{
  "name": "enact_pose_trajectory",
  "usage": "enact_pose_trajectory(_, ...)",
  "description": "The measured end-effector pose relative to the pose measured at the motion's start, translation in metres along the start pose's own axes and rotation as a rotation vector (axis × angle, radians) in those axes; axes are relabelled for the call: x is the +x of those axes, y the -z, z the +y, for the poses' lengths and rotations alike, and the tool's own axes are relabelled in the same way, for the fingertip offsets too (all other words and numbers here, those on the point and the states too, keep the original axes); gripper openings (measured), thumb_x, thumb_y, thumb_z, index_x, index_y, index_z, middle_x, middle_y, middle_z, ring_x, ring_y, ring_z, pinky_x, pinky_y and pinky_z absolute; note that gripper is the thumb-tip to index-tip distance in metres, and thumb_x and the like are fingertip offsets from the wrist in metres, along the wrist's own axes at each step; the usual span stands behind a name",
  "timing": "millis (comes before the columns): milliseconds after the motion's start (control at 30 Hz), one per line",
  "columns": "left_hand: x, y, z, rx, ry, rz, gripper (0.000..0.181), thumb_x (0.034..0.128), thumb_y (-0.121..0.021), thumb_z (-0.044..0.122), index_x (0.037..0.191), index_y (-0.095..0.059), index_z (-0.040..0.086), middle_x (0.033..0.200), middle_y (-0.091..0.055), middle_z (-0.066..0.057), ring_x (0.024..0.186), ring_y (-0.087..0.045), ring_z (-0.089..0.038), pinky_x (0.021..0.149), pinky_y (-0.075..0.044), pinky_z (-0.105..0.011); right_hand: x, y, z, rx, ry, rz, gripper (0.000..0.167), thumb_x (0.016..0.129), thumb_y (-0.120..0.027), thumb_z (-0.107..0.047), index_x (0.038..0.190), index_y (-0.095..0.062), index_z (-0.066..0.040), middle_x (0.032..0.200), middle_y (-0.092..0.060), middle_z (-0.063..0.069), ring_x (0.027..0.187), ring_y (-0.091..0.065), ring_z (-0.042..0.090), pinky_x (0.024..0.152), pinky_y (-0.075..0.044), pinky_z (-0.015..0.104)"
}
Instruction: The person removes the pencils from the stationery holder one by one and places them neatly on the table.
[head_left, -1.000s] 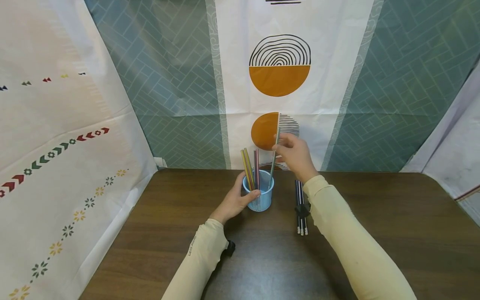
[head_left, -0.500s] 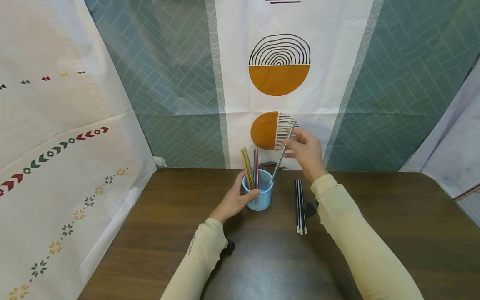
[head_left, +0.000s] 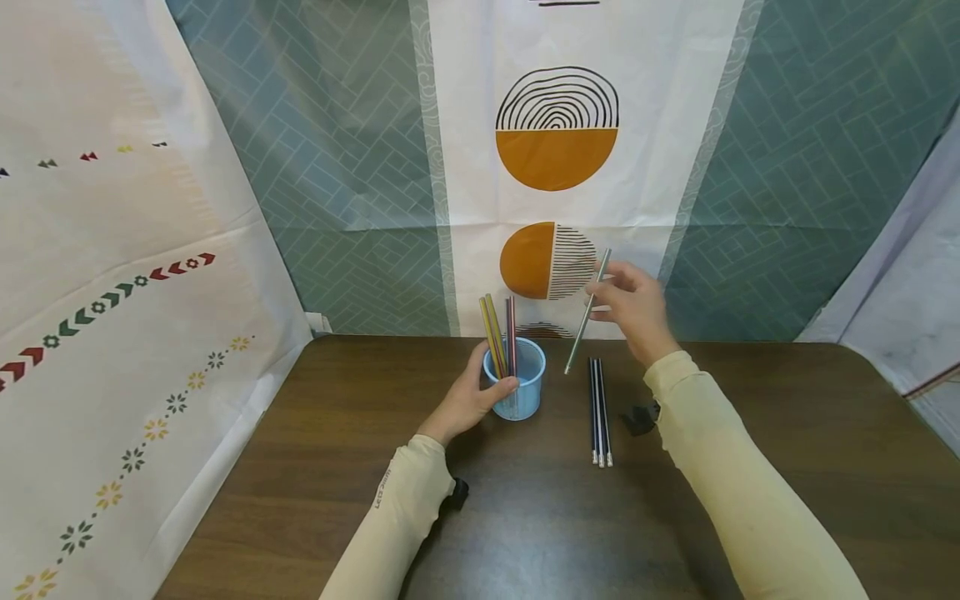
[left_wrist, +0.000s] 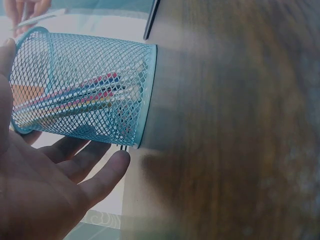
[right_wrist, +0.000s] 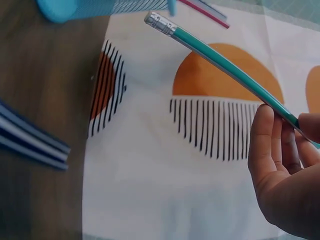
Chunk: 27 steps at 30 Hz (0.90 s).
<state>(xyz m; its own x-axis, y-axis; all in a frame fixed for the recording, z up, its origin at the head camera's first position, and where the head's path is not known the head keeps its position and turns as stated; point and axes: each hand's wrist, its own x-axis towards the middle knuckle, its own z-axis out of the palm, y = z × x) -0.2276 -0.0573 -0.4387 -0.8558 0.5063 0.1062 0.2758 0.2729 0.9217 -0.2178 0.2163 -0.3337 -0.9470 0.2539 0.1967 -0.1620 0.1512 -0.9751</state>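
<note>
My left hand (head_left: 463, 402) holds a light blue mesh pencil cup (left_wrist: 85, 90) upright on the table, its thumb across the near side and its fingers round the left. Several pencils lean inside the cup, among them yellow ones (head_left: 492, 329) and red ones (head_left: 512, 333). Between thumb and fingertips, my right hand (head_left: 637, 307) pinches a green pencil (right_wrist: 225, 67) in the air, to the right of the cup. That pencil slants, its metal-banded eraser end pointing down and left. Below the right hand, dark striped pencils (head_left: 598, 412) lie side by side on the table.
The brown wooden table (head_left: 330, 483) ends at a back edge just behind the cup. A patterned cloth (head_left: 555, 158) hangs behind it, and a white cloth (head_left: 150, 350) hangs along the left side. Dark wrist devices show under both sleeves.
The right hand has drawn the green pencil out of the cup and moved it to the right, tilting it. My left hand stays on the cup.
</note>
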Motion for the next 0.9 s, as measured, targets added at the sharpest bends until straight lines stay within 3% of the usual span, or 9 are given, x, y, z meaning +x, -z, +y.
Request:
enact_pose_trajectory(167, -0.001, 0.000, 0.000, 0.003, 0.017, -0.001, 0.083, 0.0920, -0.069, 0.054, 0.157, -0.023, 0.030, 0.149, -0.044, -0.011, 0.135, -0.042, -0.032, 0.111, -0.029, -0.058, -0.003, 0.013, 0.010, -0.062, -0.029, -0.015, 0.042, 0.098, -0.067, -0.014, 0.135, -0.059, 0.002, 0.101, -0.065, 0.010, 0.088, -0.069, 0.022, 0.079, -0.059, 0.038)
enact_pose_trajectory(467, 0.000, 0.001, 0.000, -0.002, 0.023, -0.012, 0.082, 0.0930, -0.069, 0.052, 0.157, -0.022, 0.033, 0.150, -0.043, -0.010, 0.136, -0.041, -0.032, 0.110, -0.030, -0.060, -0.010, 0.038, 0.032, -0.144, -0.092, -0.050, 0.041, 0.097, -0.066, -0.010, 0.134, -0.057, 0.006, 0.100, -0.065, 0.008, 0.087, -0.068, 0.016, 0.083, -0.057, 0.034)
enact_pose_trajectory(633, 0.000, 0.001, 0.000, -0.006, 0.026, -0.018, 0.078, 0.0964, -0.068, 0.043, 0.158, -0.021, 0.033, 0.151, -0.041, -0.011, 0.137, -0.040, -0.034, 0.110, -0.029, -0.062, -0.011, 0.047, 0.038, -0.214, -0.137, -0.103, 0.042, 0.096, -0.065, -0.010, 0.133, -0.057, 0.007, 0.101, -0.065, 0.009, 0.090, -0.067, 0.016, 0.089, -0.055, 0.036)
enact_pose_trajectory(900, 0.001, 0.000, 0.001, -0.001, 0.047, -0.010, 0.080, 0.0954, -0.069, 0.044, 0.158, -0.020, 0.033, 0.152, -0.040, -0.010, 0.138, -0.039, -0.034, 0.111, -0.029, -0.062, -0.016, 0.055, 0.055, -0.300, -0.228, -0.225, 0.040, 0.097, -0.059, -0.005, 0.134, -0.054, 0.010, 0.106, -0.067, 0.019, 0.090, -0.068, 0.024, 0.094, -0.052, 0.048)
